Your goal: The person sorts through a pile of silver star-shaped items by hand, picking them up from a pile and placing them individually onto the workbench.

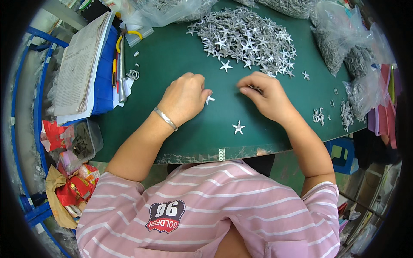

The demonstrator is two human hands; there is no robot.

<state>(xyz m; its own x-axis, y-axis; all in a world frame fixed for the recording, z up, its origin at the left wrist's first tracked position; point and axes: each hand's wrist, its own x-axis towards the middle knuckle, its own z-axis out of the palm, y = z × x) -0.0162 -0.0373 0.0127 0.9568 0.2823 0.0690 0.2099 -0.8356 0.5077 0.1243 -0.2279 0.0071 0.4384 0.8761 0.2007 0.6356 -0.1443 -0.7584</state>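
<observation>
My left hand (184,96) is closed, with the tips of a small silver starfish charm (210,99) showing below its thumb. To the right, my right hand (267,95) hovers with thumb and fingers curled together; whatever it may pinch is hidden. Between my forearms, nearer the table edge, lies a single starfish charm (238,127). Beyond both hands spreads a large heap of the same charms (249,36). One loose charm (226,66) rests just in front of the heap, and another loose charm (306,75) sits at its right.
Clear bags (333,47) of grey pieces line the table's far right. Small metal hooks and rings (318,116) lie at the right edge. On the left are a blue tray (104,81) with papers, yellow-handled pliers (122,38), a metal rod (122,81) and rings (134,75).
</observation>
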